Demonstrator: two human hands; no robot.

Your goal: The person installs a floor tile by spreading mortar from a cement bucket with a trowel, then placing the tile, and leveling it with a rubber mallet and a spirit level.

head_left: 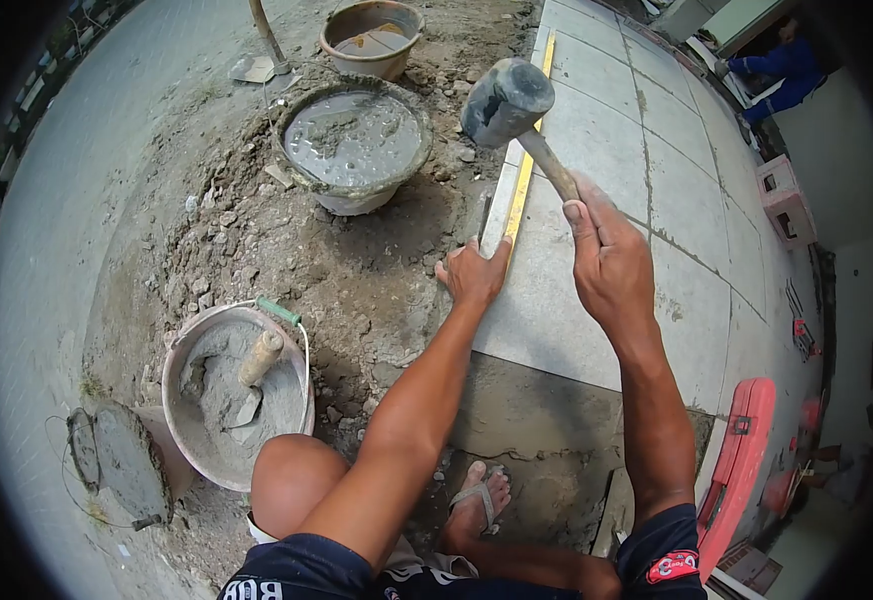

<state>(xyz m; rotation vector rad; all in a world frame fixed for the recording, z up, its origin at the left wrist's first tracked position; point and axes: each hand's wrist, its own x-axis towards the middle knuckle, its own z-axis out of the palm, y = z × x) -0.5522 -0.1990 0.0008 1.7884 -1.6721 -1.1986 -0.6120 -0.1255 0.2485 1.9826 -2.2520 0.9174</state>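
Note:
My right hand (pixel 611 250) is closed round the wooden handle of a rubber mallet (pixel 508 103), whose dark, dusty head is raised above the pale floor tiles (pixel 591 145). My left hand (pixel 474 275) is at the near end of a long yellow straightedge (pixel 519 200), thumb and fingers on either side of it. That straightedge lies along the left border of the tiles. Under the left palm, the contact with the tile edge is hidden. Nearer my feet, a bed of grey mortar (pixel 536 405) borders the front tile.
Left of me stands a bucket (pixel 172 400) of dry grey powder with a trowel (pixel 259 360) in it. A tub (pixel 356 203) of wet cement and another basin (pixel 396 65) stand farther off. A red case (pixel 736 470) is at right; a person in blue (pixel 786 65) is at far right.

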